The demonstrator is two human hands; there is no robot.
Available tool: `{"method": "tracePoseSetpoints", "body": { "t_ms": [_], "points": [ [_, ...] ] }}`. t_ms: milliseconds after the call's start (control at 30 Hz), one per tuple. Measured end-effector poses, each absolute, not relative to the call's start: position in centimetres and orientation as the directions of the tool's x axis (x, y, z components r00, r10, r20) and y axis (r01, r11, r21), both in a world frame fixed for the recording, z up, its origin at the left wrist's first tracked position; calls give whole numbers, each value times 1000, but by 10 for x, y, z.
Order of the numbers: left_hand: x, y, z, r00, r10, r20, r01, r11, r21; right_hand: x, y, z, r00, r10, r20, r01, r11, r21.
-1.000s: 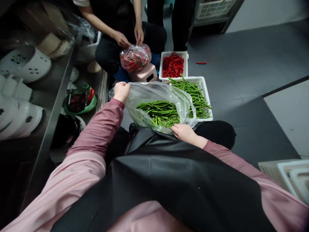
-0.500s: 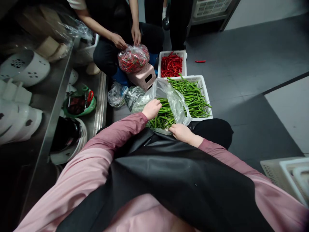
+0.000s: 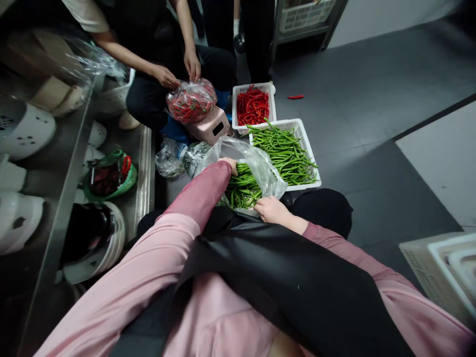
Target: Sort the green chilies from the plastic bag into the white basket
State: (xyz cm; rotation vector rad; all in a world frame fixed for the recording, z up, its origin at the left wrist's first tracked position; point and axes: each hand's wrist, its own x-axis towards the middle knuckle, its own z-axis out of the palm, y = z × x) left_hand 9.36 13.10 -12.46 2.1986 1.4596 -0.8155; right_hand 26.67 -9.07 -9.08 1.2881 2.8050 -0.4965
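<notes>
In front of my lap a clear plastic bag (image 3: 273,173) stands with its mouth wide, holding long green chili peppers (image 3: 243,191). My left hand (image 3: 231,165) reaches over the bag's far left part, next to the peppers; the sleeve and wrist hide most of its fingers. At the near right edge of the bag, my right hand (image 3: 273,210) has its fingers curled closed on the plastic rim. Just beyond the bag, more green chilies (image 3: 280,148) fill a white basket (image 3: 317,181).
Red chilies (image 3: 253,106) lie in another white basket (image 3: 273,96) behind; one red chili (image 3: 295,97) is on the floor. Opposite, a person's hands (image 3: 167,77) touch a bag of red chilies (image 3: 191,101) on a pink stool (image 3: 211,126). Metal shelving (image 3: 147,163) runs along the left.
My left hand has moved farther forward and left over the bag, its forearm swinging inward. The right hand stays at the bag's rim. The view has shifted slightly right.
</notes>
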Motion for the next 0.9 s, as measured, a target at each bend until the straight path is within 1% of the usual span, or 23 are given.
{"method": "tracePoseSetpoints", "body": {
  "t_ms": [167,233,300,367,433,467,533,633,700,733,800,833,900],
  "points": [
    [100,121,-131,359,705,-612,894,-449,6,265,-90,-89,-612,774,-165,779,553,-296],
    [99,114,-132,363,733,-575,898,-441,4,268,-89,-82,-599,792,-121,770,527,-359],
    [95,107,-133,338,781,-526,917,-400,-5,273,-81,-69,-562,826,-25,740,490,-461],
    [90,100,-134,316,813,-489,929,-370,-15,279,-59,-56,-443,893,74,738,411,-535],
    [86,92,-134,328,813,-481,922,-387,-24,284,-23,-48,-283,952,114,787,298,-540],
    [86,88,-134,342,809,-477,914,-404,-29,284,-1,-49,-228,969,99,820,246,-517],
    [86,79,-134,383,808,-448,897,-441,-29,280,43,-61,-139,990,0,884,124,-451],
    [87,67,-133,491,773,-402,848,-530,16,267,92,-96,-57,952,-301,914,-72,-400],
    [86,63,-134,552,737,-391,812,-582,49,260,109,-118,-46,898,-438,915,-138,-379],
    [85,63,-135,573,720,-392,797,-601,61,258,113,-126,-43,879,-475,919,-152,-364],
    [83,68,-138,604,688,-403,771,-632,79,260,118,-132,-26,885,-465,930,-148,-335],
    [84,71,-140,615,675,-408,762,-642,87,263,120,-131,-16,908,-418,934,-136,-329],
    [87,80,-142,624,665,-410,756,-647,100,270,121,-123,9,959,-282,937,-106,-332]
  ]
}}
